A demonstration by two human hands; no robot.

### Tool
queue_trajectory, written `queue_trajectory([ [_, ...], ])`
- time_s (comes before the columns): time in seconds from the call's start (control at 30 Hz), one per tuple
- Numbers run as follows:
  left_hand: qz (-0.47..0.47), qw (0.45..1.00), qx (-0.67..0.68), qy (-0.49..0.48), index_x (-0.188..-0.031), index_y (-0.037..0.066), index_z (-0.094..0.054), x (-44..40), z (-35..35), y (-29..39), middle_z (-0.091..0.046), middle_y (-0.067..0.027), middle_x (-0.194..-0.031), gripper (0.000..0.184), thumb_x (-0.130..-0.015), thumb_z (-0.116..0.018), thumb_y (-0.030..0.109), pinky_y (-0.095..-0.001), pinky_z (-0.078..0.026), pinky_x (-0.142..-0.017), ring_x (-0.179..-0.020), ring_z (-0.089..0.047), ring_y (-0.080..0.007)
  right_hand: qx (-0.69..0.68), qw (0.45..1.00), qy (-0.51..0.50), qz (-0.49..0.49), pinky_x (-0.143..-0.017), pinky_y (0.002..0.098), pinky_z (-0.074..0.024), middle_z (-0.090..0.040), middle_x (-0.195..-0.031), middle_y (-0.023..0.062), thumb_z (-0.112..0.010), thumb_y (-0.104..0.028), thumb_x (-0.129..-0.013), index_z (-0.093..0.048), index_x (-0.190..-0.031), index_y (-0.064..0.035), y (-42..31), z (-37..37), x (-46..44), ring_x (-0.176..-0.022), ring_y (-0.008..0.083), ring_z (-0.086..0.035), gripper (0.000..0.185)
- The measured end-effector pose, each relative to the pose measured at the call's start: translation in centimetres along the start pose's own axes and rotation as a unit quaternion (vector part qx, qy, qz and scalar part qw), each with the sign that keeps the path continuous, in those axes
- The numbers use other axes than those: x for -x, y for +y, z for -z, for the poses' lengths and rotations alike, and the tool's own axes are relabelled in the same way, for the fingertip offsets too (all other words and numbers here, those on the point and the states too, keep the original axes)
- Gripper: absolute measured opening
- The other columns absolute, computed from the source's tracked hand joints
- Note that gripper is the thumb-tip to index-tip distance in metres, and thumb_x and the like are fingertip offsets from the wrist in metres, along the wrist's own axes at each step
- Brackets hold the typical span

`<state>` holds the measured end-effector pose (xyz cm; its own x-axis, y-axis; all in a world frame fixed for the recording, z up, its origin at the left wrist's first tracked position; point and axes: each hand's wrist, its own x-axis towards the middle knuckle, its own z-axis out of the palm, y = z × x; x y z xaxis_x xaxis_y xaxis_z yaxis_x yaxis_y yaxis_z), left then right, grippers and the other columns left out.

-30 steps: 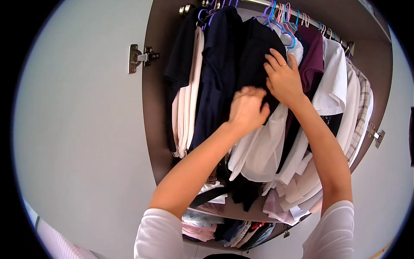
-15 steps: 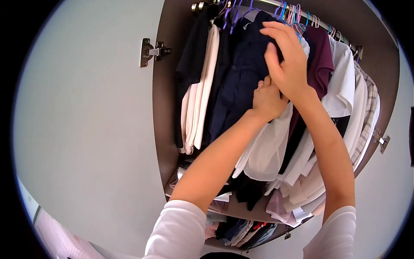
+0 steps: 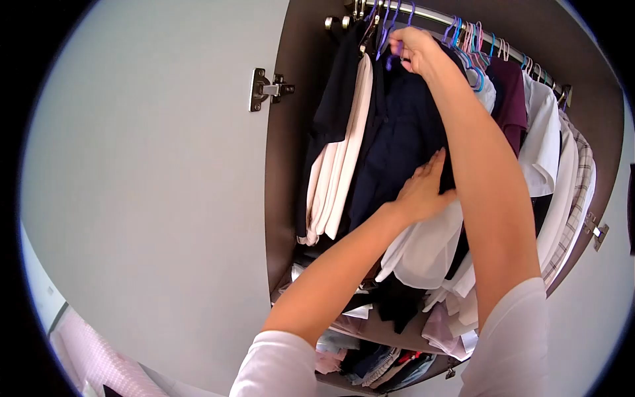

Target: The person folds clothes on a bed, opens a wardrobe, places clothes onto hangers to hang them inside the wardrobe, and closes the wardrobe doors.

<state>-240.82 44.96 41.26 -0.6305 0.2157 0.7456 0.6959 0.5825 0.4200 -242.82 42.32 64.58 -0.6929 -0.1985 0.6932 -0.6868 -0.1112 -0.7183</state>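
A dark navy garment (image 3: 403, 119) hangs from the metal rail (image 3: 456, 23) inside a wardrobe. My right hand (image 3: 411, 49) is raised to its top, fingers curled beside a purple hanger (image 3: 390, 30); whether they grip the hanger or the cloth cannot be made out. Lower down, my left hand (image 3: 426, 188) lies with its fingers extended and thumb apart against the right side of the navy garment. Just below my left hand hangs a sheer white garment (image 3: 426, 255).
Cream trousers (image 3: 340, 165) and a black top (image 3: 336, 96) hang at the left. Maroon (image 3: 508, 99), white (image 3: 539, 132) and checked (image 3: 572, 192) garments hang at the right. Folded clothes (image 3: 377, 364) lie below. A grey door (image 3: 152, 165) stands at the left.
My right hand has moved up and left to the hangers, its fingers now curled. My left hand has moved lower and opened flat on the clothes. The wardrobe has shifted right in view.
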Motion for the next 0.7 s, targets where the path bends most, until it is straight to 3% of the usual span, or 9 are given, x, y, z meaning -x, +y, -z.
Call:
queue_trajectory([
  [0.1, 0.024, 1.0, 0.008, -0.009, -0.139, -0.002, -0.007, 4.1, 1.0, 0.9, -0.013, -0.0249, -0.143, 0.081, -0.083, -0.052, 0.036, -0.0379, -0.022, -0.106, -0.131, -0.02, -0.0386, -0.07, 0.995, -0.021, -0.071, -0.04, 0.024, -0.0327, -0.061, -0.072, 0.0144, -0.054, -0.003, -0.078, -0.056, -0.077, 0.0087, 1.8, 0.3, -2.5, -0.045, 0.0134, -0.05, 0.012],
  [0.3, 0.067, 0.994, 0.066, -0.06, -0.137, -0.007, -0.008, 14.6, 3.0, 0.9, -0.01, -0.0267, -0.143, 0.07, -0.091, -0.047, 0.028, -0.0334, -0.011, -0.109, -0.135, -0.01, -0.0337, -0.055, 0.983, 0.158, 0.075, -0.058, 0.0369, -0.0446, -0.061, -0.081, 0.0203, -0.05, -0.005, -0.083, -0.055, -0.08, 0.0103, 2.3, -2.1, -0.9, -0.069, 0.0279, -0.058, 0.017],
  [0.37, 0.094, 0.991, 0.082, -0.051, -0.137, -0.006, -0.01, 17.8, 3.3, 0.5, -0.011, -0.0262, -0.144, 0.068, -0.092, -0.046, 0.029, -0.0332, -0.012, -0.109, -0.135, -0.011, -0.033, -0.028, 0.968, 0.172, 0.181, -0.041, 0.0265, -0.0263, -0.048, -0.056, 0.0027, -0.045, -0.004, -0.079, -0.058, -0.07, 0.0021, 2.9, -2.3, 1.5, -0.043, 0.0111, -0.039, 0.017],
  [0.4, 0.116, 0.988, 0.095, -0.039, -0.138, -0.005, -0.011, 19.2, 3.5, 0.5, -0.012, -0.0257, -0.144, 0.066, -0.092, -0.046, 0.029, -0.033, -0.012, -0.108, -0.135, -0.011, -0.0324, 0.036, 0.972, 0.171, 0.158, -0.072, 0.0416, -0.0431, -0.062, -0.077, 0.0211, -0.046, -0.015, -0.084, -0.061, -0.075, 0.0027, 2.5, -1.9, 4.6, -0.078, 0.0359, -0.059, 0.025],
  [0.43, 0.151, 0.983, 0.1, -0.032, -0.139, -0.002, -0.015, 20.6, 3.8, 0.7, -0.014, -0.024, -0.144, 0.063, -0.092, -0.046, 0.028, -0.0332, -0.017, -0.107, -0.134, -0.017, -0.0304, 0.07, 0.963, 0.176, 0.193, -0.07, 0.0412, -0.0434, -0.062, -0.074, 0.0206, -0.046, -0.015, -0.082, -0.062, -0.076, 0.0003, 3.8, -1.6, 6.0, -0.076, 0.0357, -0.059, 0.023],
  [0.47, 0.171, 0.98, 0.1, -0.016, -0.138, 0.0, -0.017, 22.0, 3.8, 1.2, -0.017, -0.0223, -0.144, 0.061, -0.093, -0.046, 0.027, -0.0334, -0.021, -0.105, -0.132, -0.022, -0.029, 0.023, 0.956, 0.182, 0.23, -0.064, 0.0379, -0.0436, -0.06, -0.068, 0.0161, -0.047, -0.013, -0.081, -0.062, -0.075, 0.0, 4.5, -1.2, 8.5, -0.068, 0.0292, -0.058, 0.021],
  [0.53, 0.188, 0.976, 0.109, -0.002, -0.138, 0.001, -0.02, 24.2, 4.2, 1.4, -0.019, -0.0206, -0.143, 0.058, -0.093, -0.046, 0.027, -0.0336, -0.026, -0.103, -0.131, -0.026, -0.0276, -0.2, 0.962, 0.086, 0.164, -0.047, 0.0228, -0.0345, -0.045, -0.06, -0.0003, -0.044, -0.006, -0.086, -0.055, -0.086, -0.0025, 6.5, -0.9, 14.5, -0.053, 0.0074, -0.042, 0.012],
  [0.6, 0.253, 0.947, 0.198, 0.021, -0.137, 0.001, -0.024, 25.8, 5.3, 2.4, -0.026, -0.0174, -0.141, 0.055, -0.093, -0.045, 0.027, -0.0325, -0.032, -0.099, -0.126, -0.034, -0.0252, -0.115, 0.979, 0.125, 0.111, -0.044, 0.02, -0.0299, -0.041, -0.061, -0.0019, -0.041, -0.005, -0.09, -0.051, -0.089, -0.0029, 10.0, 0.0, 16.0, -0.051, 0.0057, -0.037, 0.011],
  [0.7, 0.253, 0.948, 0.189, 0.024, -0.137, 0.002, -0.025, 27.3, 6.6, 3.0, -0.031, -0.0152, -0.139, 0.054, -0.094, -0.045, 0.028, -0.0311, -0.035, -0.097, -0.123, -0.039, -0.0243, -0.099, 0.979, 0.089, 0.153, -0.045, 0.0214, -0.0293, -0.039, -0.06, -0.0018, -0.037, -0.009, -0.093, -0.05, -0.084, -0.0025, 10.9, 0.6, 15.1, -0.051, 0.0059, -0.035, 0.017],
])
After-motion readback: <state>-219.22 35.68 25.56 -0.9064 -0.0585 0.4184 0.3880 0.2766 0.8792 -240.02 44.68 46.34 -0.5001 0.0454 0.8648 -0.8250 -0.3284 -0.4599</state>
